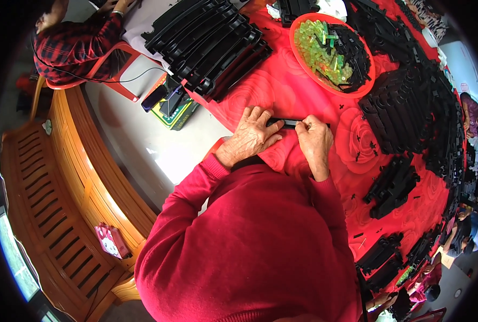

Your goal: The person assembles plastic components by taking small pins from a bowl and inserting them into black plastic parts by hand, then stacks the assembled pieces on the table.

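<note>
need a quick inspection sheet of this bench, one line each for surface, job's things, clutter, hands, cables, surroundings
surface: table under a red rose-patterned cloth.
job's things: slim black plastic strip lying on the cloth between both hands.
clutter: round red plastic basin holding translucent green pieces and black pieces; stack of long curved black plastic rails at far left; heaps of black plastic parts along the right.
hands: left hand lies flat on the strip's left end; right hand pinches its right end.
cables: thin black cable running toward a dark phone.
surroundings: orange wooden bench; person in a red plaid shirt on an orange chair.
</note>
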